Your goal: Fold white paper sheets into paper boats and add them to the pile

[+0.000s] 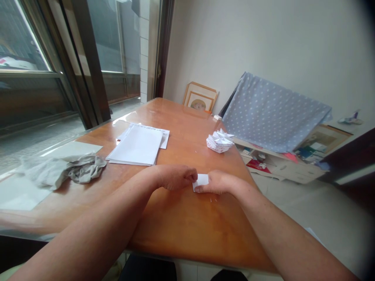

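A small square of white paper (202,180) lies at the near part of the table, between my two hands. My right hand (217,182) holds its right side, with the thumb across the lower corner. My left hand (177,177) is closed at the paper's left edge, its curled fingers pinching there; the fingertips are partly hidden. Beyond my right hand stands a folded white paper piece with pointed tips (219,140), layered like a star or flower. A stack of white sheets (137,144) rests past my left forearm.
The glossy brown table (181,226) runs away towards the wall. A crumpled grey cloth (84,168) lies on its left side. At the far right edge sits a small white object (217,117). A dotted blue cloth (272,113) hangs beyond the table.
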Demonstrator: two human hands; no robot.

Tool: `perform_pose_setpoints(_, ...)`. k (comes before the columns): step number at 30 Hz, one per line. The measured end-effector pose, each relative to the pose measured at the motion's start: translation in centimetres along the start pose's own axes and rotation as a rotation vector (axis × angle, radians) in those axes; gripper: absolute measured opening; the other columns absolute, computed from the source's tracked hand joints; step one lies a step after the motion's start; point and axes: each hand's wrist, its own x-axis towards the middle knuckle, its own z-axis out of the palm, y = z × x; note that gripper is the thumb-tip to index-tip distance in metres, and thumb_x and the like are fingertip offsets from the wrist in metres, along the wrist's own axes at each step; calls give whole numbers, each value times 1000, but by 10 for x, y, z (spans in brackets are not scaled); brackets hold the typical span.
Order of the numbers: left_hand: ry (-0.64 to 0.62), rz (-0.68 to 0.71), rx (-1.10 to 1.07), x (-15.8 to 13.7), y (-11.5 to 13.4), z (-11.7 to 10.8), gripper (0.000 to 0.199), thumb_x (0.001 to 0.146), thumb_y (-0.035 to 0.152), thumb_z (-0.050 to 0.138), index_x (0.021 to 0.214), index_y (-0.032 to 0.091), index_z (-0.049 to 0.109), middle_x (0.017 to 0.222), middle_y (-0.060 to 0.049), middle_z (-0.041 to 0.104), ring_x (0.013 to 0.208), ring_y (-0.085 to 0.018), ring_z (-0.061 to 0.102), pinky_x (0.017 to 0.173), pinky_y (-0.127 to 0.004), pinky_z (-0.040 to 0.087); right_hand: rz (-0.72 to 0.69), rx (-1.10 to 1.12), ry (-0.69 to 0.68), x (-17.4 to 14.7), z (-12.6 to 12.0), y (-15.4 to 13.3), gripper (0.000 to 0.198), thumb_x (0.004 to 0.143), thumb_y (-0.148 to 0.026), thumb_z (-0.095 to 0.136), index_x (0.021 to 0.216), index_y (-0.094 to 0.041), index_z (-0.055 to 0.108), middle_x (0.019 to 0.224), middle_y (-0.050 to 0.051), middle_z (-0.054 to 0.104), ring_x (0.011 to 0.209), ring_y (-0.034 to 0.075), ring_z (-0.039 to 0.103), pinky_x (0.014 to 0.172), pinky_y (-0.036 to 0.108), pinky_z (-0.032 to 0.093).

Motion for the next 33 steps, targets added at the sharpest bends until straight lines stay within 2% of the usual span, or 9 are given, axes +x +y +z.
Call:
perform_pose_setpoints(8,12,-4,3,0,0,0,39,80,20,50,117,24,62,116,-4,71,98,-21,66,83,-28,50,-38,-25,36,-8,-1,-5,51,67,-71,73,90,-25,74,80,3,74,63,19,65,56,27,41)
perform_pose_setpoints(16,10,-1,-15,1,-2,0,35,81,22,52,115,24,62,117,-4,71,101,-22,66,85,-28,49,-14,4,80,-7,5,-11,56,65,-76,70,87,-25,74,72,4,71,67,23,66,58,28,42)
perform_pose_setpoints(23,18,4,-7,2,-4,1,37,83,22,51,118,24,62,118,-4,71,101,-21,65,84,-28,49,-112,90,2,-5,2,-1,44,69,-63,76,91,-25,72,82,2,73,71,19,66,59,24,44)
perform_pose_setpoints(27,15,-8,-11,1,-4,0,37,84,22,49,118,25,62,118,-4,70,100,-21,65,84,-28,49,-144,122,-90,-8,-2,8,34,76,-53,72,89,-22,69,76,1,70,60,15,61,51,23,39)
perform_pose_setpoints(30,8,-11,-14,1,-3,0,37,84,22,49,118,25,62,118,-3,70,100,-21,65,84,-28,49,-97,119,-111,-9,-4,6,36,77,-55,70,88,-20,69,68,2,68,53,14,58,47,24,36)
perform_pose_setpoints(33,10,0,-22,1,-4,-1,37,84,24,50,119,25,62,118,-4,70,99,-21,65,84,-28,49,-84,92,-75,-7,-4,-1,43,72,-61,72,91,-23,71,75,2,70,55,15,60,50,25,39)
